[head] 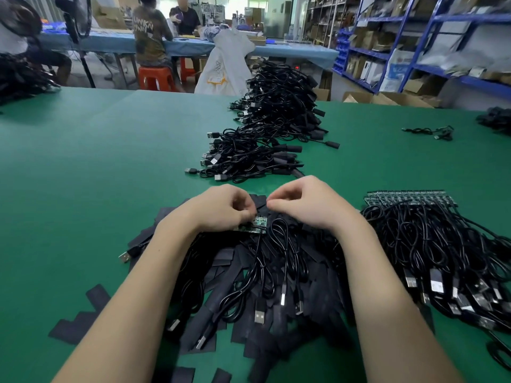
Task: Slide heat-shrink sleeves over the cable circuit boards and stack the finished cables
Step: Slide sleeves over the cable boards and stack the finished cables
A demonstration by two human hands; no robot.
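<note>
Covering nearly the whole view, the green table [83,167] carried a long finished stack [265,128] of sleeved cables running away ahead, a bundle of unsleeved cables [431,244] well to the right with bare boards lined along its far edge, and, nearest, a heap of flat black sleeves [221,261] tangled with loose cables. Above that heap the left hand [221,208] pinched a small green circuit board [253,223] between curled fingers, its cable [279,244] trailing toward the body; the right hand [307,203], fingers curled and pressed together, seemed to nip a sleeve [261,203] just beyond the board, though the grip was partly hidden. Judging by this, a sleeve was being lined up; next its mouth needed opening and feeding over the board's end. Loose cables crowding the heap could snag it
</note>
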